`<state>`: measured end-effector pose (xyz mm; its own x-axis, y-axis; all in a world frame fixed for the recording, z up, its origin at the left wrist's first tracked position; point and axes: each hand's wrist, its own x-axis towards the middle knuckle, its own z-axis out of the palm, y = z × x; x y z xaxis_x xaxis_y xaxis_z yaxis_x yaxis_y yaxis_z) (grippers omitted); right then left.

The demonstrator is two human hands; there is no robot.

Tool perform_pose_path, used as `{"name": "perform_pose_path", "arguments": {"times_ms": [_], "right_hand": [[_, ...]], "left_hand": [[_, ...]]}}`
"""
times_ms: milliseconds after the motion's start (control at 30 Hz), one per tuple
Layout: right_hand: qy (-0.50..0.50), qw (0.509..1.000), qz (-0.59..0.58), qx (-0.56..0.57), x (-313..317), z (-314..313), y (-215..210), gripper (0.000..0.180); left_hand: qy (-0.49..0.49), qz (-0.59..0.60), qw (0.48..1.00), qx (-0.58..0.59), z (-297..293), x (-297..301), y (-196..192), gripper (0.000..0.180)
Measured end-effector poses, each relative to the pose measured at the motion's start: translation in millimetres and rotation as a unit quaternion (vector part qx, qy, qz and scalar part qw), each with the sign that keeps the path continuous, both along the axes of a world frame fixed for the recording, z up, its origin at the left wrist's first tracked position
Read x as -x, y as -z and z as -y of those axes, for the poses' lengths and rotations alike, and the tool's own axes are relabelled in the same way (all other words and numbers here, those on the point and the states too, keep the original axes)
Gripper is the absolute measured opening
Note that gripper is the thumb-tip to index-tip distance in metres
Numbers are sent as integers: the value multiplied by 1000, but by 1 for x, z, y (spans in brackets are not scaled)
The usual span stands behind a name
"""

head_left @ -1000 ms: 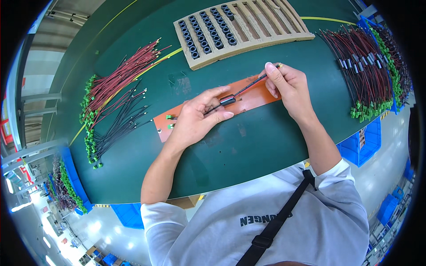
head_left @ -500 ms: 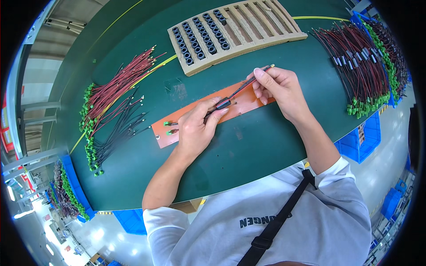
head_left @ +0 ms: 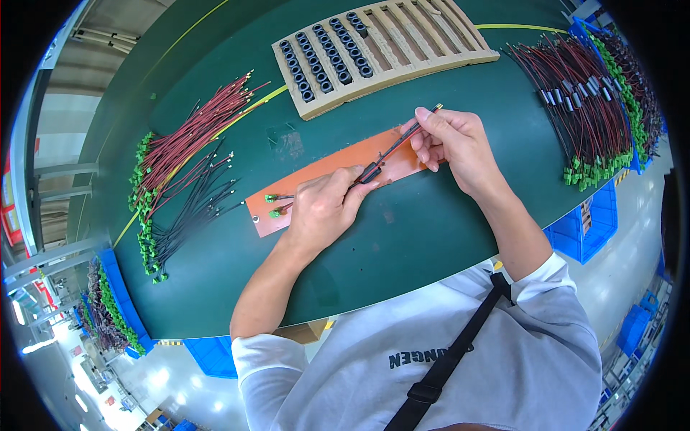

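My left hand [head_left: 323,208] is closed around a black cylindrical ferrite core [head_left: 369,172], pinched between thumb and forefinger. A pair of thin wires [head_left: 399,145], red and black, runs out of the core. Near its metal-tipped ends, my right hand [head_left: 453,144] pinches that pair between thumb and forefinger, its other fingers curled. Beyond the left hand's far side, two small green connectors [head_left: 276,212] stick out with short wire ends. Both hands are over an orange strip [head_left: 309,184] on the green table; the left palm hides part of the wires.
A tan slotted tray [head_left: 392,75] with several black cores in its left slots lies at the back. Wires with green connectors [head_left: 194,133] are spread at left. Wires fitted with cores [head_left: 578,100] are piled at right, beside a blue bin [head_left: 636,161].
My left hand and the core have moved slightly right along the wires, toward my right hand. My right hand stays almost in place, still pinching the wire ends.
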<state>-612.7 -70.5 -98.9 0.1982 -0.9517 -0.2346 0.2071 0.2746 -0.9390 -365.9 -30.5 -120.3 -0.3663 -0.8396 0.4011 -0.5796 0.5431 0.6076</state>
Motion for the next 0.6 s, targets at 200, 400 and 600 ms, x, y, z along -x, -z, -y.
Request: {"name": "perform_pose_path", "arguments": {"times_ms": [200,400,600], "right_hand": [[1,1000,-22,2,-5,-1,-3,39],[9,998,-38,57,0,2,2,39],[61,996,-9,57,-7,0,-4,32]], "left_hand": [[31,11,999,6,1,-3,-1,21],[12,-22,1000,16,1,-1,1,21],[10,-32,999,20,1,-2,4,21]]}}
